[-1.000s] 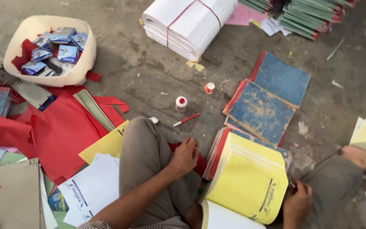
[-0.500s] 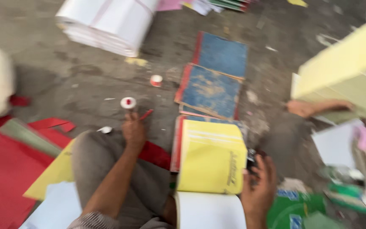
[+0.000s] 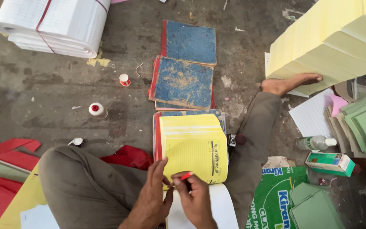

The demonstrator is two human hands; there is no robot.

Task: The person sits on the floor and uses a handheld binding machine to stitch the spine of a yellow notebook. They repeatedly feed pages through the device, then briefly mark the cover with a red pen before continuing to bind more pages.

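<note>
Hands are meeting at the lower centre of the frame: the right hand (image 3: 196, 202) is pinching a slim red pen (image 3: 186, 176) between thumb and fingertips, while the left hand (image 3: 152, 196) is resting with loosely curled fingers at the near edge of a yellow paper booklet (image 3: 193, 146), touching the pen's tip. Smooth and flat, the booklet is lying on worn blue, red-spined covers (image 3: 182, 82) stacked on the rough concrete floor (image 3: 43, 80). Small white thread spools (image 3: 97, 110) are standing to the left, below a banded ream of ruled white sheets (image 3: 56, 23) in the upper left.
</note>
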